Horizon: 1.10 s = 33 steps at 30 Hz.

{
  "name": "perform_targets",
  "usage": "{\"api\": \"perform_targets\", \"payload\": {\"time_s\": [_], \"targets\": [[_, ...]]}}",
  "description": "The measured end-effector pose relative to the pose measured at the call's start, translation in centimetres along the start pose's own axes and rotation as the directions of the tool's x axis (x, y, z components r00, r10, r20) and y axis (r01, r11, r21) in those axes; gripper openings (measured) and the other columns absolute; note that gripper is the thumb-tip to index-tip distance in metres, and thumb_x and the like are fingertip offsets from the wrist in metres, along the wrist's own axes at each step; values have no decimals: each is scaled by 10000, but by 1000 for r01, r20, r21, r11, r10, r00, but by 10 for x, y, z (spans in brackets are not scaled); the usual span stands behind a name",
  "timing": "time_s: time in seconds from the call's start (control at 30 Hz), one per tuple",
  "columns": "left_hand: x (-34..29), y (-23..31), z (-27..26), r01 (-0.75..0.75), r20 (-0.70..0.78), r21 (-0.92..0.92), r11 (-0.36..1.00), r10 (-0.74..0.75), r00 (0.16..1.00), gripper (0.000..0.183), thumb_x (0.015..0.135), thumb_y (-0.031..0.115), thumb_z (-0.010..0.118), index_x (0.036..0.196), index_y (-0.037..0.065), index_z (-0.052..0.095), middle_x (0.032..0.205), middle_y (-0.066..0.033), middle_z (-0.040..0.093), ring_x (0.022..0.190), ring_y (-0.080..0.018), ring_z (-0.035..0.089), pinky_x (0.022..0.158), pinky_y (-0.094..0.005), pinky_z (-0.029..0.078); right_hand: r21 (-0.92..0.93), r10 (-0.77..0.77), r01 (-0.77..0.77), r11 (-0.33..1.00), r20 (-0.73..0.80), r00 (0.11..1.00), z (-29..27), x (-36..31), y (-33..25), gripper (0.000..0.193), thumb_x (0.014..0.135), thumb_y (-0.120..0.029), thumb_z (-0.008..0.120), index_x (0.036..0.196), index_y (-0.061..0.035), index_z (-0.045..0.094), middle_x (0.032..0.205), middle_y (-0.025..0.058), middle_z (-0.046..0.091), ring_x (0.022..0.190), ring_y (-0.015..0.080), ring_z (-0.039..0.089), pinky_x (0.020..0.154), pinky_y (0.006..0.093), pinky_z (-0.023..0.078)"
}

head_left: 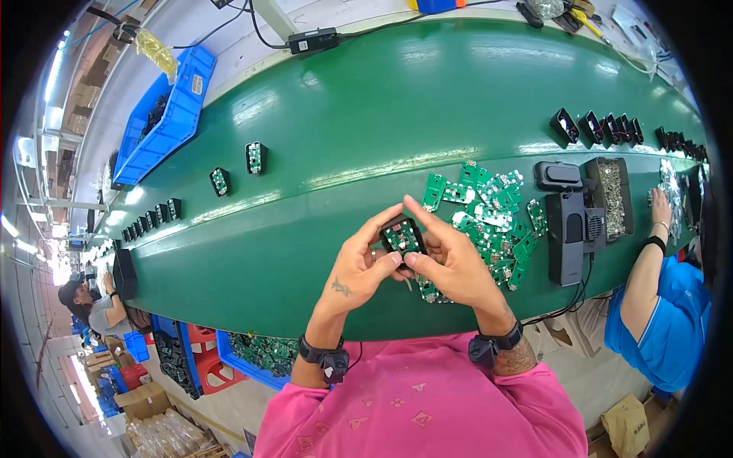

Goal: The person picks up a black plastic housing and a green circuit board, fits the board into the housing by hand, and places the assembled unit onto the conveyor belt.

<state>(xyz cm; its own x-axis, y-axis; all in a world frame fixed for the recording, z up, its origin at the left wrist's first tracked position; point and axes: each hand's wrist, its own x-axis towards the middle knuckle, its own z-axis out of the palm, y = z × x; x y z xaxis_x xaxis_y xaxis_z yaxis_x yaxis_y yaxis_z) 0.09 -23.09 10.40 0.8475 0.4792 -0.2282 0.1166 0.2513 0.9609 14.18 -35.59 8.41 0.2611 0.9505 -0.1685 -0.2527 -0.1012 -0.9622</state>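
Note:
Between my two hands sits a small black plastic housing with a green circuit board (402, 236) in its open face. My left hand (365, 256) grips the housing's left side, thumb pressed on the board's lower edge. From the right, my right hand (449, 254) closes on the same housing, its thumb beside the left one. The fingers behind the housing are partly hidden. Just right of my hands lies a loose pile of green circuit boards (489, 217) on the green table (343, 164).
Left of my hands stand two filled black housings (256, 158) and a row of more. Empty-looking black housings (565, 127) line the far right. Near right are a dark grey device (566, 238) and a tray of small metal parts (613, 198). A co-worker's hand (661, 208) works beyond.

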Motion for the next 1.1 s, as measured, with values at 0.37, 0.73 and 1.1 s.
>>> {"api": "perform_targets", "payload": {"time_s": [0.37, 0.73, 1.1], "targets": [[-3, 8, -12, 61, -19, 149, 987, -59, 998, 587, 852, -68, 569, 1422, -6, 439, 1200, -134, 587, 914, -150, 661, 736, -268, 606, -450, -44, 15, 893, -55, 998, 12, 2, -23, 735, 828, -28, 638, 1515, -95, 385, 853, 67, 645, 702, 117, 570, 621, 272, 481], [-2, 1, -17, 33, -22, 183, 982, -30, 999, 570, 797, -59, 623, 1347, 8, 486, 1112, -90, 599, 917, -131, 628, 770, -244, 551, -544, -315, 220, 809, -86, 945, 25, 0, -1, 651, 796, -27, 638, 1430, -54, 494, 1088, 161, 679, 800, 218, 654, 640, 306, 520], [8, 22, -28, -3, 271, 649, 761, -228, 935, 269, 831, 39, 667, 1011, -31, 480, 848, -183, 677, 757, -279, 710, 644, -374, 523, -539, -130, 45, 841, -121, 984, 28, -8, 5, 344, 791, -59, 656, 1116, 50, 637, 792, 163, 672, 616, 242, 655, 572, 348, 514]]}}
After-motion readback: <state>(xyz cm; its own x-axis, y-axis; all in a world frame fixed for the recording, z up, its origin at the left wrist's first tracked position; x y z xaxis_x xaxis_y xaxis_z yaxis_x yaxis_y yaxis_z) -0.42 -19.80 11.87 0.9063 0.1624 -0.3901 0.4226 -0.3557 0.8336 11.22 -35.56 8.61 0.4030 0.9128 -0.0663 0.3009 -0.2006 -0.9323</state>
